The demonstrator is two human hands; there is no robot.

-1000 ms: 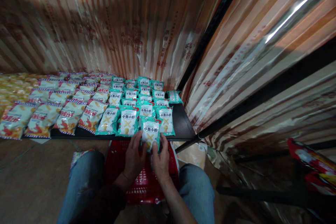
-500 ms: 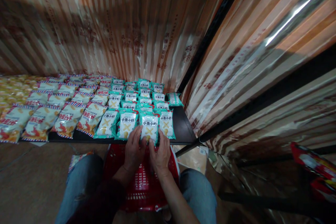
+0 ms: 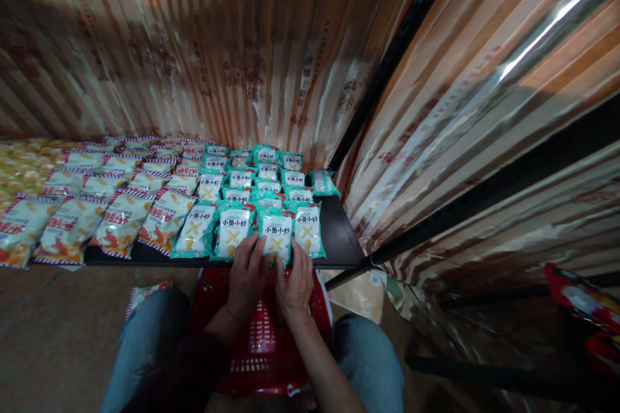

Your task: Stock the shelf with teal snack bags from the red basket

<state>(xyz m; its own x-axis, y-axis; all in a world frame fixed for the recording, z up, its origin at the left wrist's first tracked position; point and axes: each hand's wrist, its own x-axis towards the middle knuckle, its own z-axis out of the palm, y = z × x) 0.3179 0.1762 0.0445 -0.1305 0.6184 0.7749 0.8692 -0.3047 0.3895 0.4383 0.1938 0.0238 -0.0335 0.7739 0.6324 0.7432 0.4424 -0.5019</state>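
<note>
A teal and white snack bag [image 3: 276, 232] lies in the front row at the shelf's edge, its printed face up. My left hand [image 3: 248, 276] grips its lower left side, and my right hand [image 3: 295, 279] closes on its lower right side. Both thumbs meet the bag's bottom end. Matching teal bags flank it, one on the left [image 3: 234, 230] and one on the right [image 3: 309, 229]. Behind it, several more teal bags [image 3: 268, 171] are lined up in rows.
White and orange snack bags [image 3: 119, 222] fill the dark shelf [image 3: 339, 232] further left. Below my hands, a red basket [image 3: 259, 361] stands between my knees. A black post [image 3: 387, 71] rises at the right. One bag [image 3: 145, 295] lies on the floor by my left knee.
Both hands stay on the same bag with almost no movement. The view has shifted very slightly.
</note>
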